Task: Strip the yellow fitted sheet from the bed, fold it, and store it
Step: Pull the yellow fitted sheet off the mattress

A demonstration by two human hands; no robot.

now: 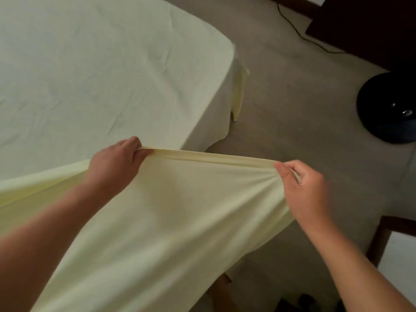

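Two hands are showing: the left hand (114, 163) and the right hand (304, 188), each gripping the hem of one yellow fitted sheet (180, 210). One bed (90, 70) is showing. One round black base (389, 106) is sitting on the floor (292, 97). One dark cable (299, 34) is lying across that floor. Two pieces of dark wooden furniture are showing, one (369, 30) at upper right and one (387, 235) at lower right.

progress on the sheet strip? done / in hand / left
Done: near corner is off, edge lifted clear of the bed. In hand: left hand and right hand grip the yellow fitted sheet hem, stretched between them. Left: the far part still covers the bed; no folding or storing yet.
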